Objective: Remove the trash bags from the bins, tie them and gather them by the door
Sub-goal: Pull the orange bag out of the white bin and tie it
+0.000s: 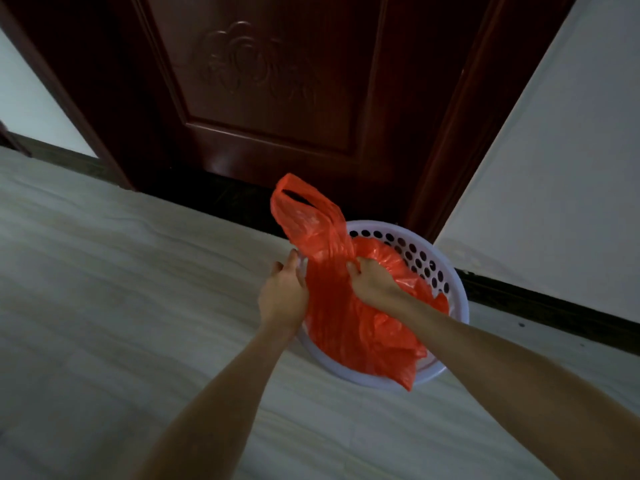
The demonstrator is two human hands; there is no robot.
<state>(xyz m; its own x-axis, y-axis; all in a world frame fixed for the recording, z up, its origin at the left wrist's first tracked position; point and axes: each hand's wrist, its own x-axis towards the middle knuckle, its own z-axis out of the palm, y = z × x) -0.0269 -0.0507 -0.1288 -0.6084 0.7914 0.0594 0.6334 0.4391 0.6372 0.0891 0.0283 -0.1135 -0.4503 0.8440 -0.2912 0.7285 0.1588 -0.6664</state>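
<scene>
The step in hand looks like the first one: freeing the thin red plastic trash bag (349,306) from the round white perforated plastic bin (446,271), which stands on the pale floor (121,289) just in front of the dark red-brown wooden door (263,98).

The right hand (372,284) has its fingers (353,270) clenched on a gathered fold of the bag near the bin's middle. The left hand (284,292) sits at the bin's left rim with its fingers (292,259) slightly curled against the bag's edge; whether they pinch the plastic or only rest on it cannot be told.

Beyond the right fingers, 1 handle loop (294,202) of the bag stands up free of the bin, toward the door. Nearer than those fingers, the rest of the bag lies crumpled inside the bin, and 1 corner hangs over the near rim.

The next move probably calls for finding the second handle, drawing both up together so the bag lifts clear, then knotting them.

The bag is glossy, wrinkled and translucent, and looks nearly empty, so it should lift lightly but tear easily if it snags on the rim.
</scene>
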